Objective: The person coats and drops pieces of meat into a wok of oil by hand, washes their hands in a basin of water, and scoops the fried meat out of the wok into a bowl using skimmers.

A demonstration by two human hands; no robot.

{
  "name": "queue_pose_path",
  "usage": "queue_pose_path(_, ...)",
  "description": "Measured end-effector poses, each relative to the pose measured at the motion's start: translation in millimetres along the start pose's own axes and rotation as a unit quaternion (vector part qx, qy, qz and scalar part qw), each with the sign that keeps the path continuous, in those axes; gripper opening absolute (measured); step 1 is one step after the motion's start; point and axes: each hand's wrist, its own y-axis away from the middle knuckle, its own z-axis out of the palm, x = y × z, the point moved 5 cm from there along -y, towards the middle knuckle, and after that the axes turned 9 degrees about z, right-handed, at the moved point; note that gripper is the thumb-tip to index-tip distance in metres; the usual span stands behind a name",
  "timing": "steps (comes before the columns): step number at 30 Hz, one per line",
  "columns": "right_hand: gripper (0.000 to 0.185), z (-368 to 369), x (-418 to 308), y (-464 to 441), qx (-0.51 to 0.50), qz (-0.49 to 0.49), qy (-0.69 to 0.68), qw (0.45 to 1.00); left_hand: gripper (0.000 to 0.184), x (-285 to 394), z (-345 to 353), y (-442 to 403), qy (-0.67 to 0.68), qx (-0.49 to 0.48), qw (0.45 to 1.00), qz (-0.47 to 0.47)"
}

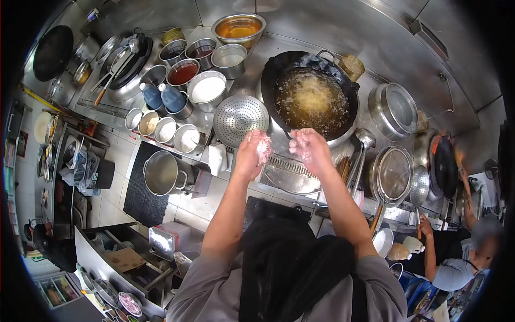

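Observation:
Both my hands are raised at the near edge of a black wok [271, 88], where a pale golden mass [314, 92] fries in bubbling oil. My left hand [249, 158] has its fingers curled around pale pink, white-dusted pieces [263, 148] that look like raw meat. In my right hand [317, 153], similar pinkish pieces [301, 145] lie against the curled fingers. A round perforated strainer [241, 119] rests just beyond my left hand. Below and between the hands sits a metal tray [289, 181] with white residue.
Metal pots of sauces and white powder [208, 87] stand at left, beside blue-filled bottles [173, 99]. A bowl of amber liquid [238, 27] is at the back. Ladles [365, 139] and sieves [396, 170] lie at right. A co-worker [456, 263] works at far right, holding a perforated ladle [419, 185].

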Motion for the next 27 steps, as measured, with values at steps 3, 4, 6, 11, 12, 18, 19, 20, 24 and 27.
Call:
queue_pose_path(3, 0.014, -7, -14, -1, 0.003, 0.015, -0.049, 0.999, 0.023, 2, -3, 0, 0.055, -0.022, 0.998, -0.032)
queue_pose_path(4, 0.013, -14, -15, -8, 0.01, 0.015, -0.031, 0.999, 0.022, 2, -1, 1, 0.057, -0.027, 0.997, -0.034)
queue_pose_path(6, 0.023, -40, -9, -39, 0.041, -0.001, 0.064, 0.997, 0.022, -3, -5, -1, 0.057, -0.004, 0.998, -0.034)
queue_pose_path(11, 0.048, -16, -47, -72, 0.17, -0.094, 0.639, 0.744, 0.022, -11, -11, 3, 0.034, 0.034, 0.998, -0.045)
queue_pose_path(12, 0.046, -23, -41, -93, 0.175, -0.129, 0.657, 0.722, 0.026, -11, -11, 4, 0.008, 0.003, 1.0, -0.028)
queue_pose_path(18, 0.031, -37, -44, -182, 0.126, -0.122, 0.753, 0.634, 0.023, -9, -14, 15, 0.014, 0.054, 0.996, -0.068)
queue_pose_path(19, 0.032, -35, -51, -187, 0.135, -0.106, 0.768, 0.617, 0.023, -8, -13, 15, -0.008, 0.052, 0.996, -0.07)
queue_pose_path(20, 0.033, -34, -57, -191, 0.144, -0.09, 0.783, 0.598, 0.024, -5, -9, 15, -0.026, 0.019, 0.997, -0.065)
queue_pose_path(24, 0.04, -34, -72, -193, 0.224, -0.17, 0.626, 0.727, 0.028, -2, -5, 14, -0.106, -0.017, 0.993, -0.051)
queue_pose_path(27, 0.042, 14, -68, -124, 0.101, -0.269, 0.571, 0.769, 0.027, -1, -8, 9, -0.153, -0.037, 0.986, -0.052)
